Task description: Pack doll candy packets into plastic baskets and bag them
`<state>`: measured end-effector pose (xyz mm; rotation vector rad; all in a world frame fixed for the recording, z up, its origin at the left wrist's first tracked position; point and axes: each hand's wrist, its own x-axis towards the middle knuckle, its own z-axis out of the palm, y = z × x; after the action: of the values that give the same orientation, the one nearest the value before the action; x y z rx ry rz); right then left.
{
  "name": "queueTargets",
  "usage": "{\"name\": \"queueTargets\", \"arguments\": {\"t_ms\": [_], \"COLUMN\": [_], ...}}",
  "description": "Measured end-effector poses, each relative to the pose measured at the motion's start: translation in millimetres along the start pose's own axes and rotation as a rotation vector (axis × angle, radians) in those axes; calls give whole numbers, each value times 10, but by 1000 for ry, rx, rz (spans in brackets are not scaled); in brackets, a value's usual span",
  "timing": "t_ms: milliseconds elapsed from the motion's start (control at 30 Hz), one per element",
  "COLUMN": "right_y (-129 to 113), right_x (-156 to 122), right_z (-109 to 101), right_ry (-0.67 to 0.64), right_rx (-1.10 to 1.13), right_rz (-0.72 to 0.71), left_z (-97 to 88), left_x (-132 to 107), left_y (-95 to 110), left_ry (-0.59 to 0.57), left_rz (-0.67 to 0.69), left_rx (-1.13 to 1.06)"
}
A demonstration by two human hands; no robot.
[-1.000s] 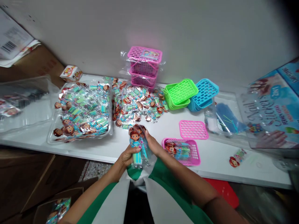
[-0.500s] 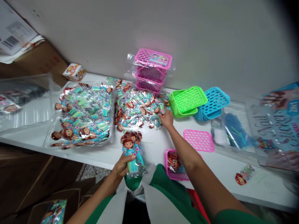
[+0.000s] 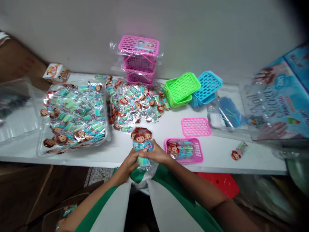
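A small stack of wrapped doll-shaped packets stands upright at the table's front edge, held between both hands. My left hand grips the stack from the left and my right hand closes on it from the right. Just right of my right hand sits an open pink basket with a few of the same packets inside. A loose pile of packets lies further back on the white table.
A clear tray of packets fills the left. Stacked pink baskets stand against the wall, beside green and blue basket stacks. A pink lid, one stray packet and a boxed sticker set lie to the right.
My right hand reached out to the loose pile, then came back and closed on the stack that my left hand kept holding.
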<state>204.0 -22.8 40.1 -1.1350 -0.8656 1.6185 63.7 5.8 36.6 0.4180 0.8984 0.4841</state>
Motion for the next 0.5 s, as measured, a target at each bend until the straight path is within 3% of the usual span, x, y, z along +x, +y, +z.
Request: {"name": "queueTargets", "arguments": {"t_ms": [133,333,500], "right_y": [18,152,48], "right_x": [-228,-567,-797], "right_z": [-42,-53,-237], "right_ry": [-40,258,450], "right_rx": [21,72,174], "right_rz": [-34,-40,-130], "left_z": [80,358,738], "left_x": [-110,-65,81], "left_y": [-77,-231,-268], "left_ry": [-44,-138,-307], "left_rz": [-71,-86,-47], "left_rx": [40,147,265]}}
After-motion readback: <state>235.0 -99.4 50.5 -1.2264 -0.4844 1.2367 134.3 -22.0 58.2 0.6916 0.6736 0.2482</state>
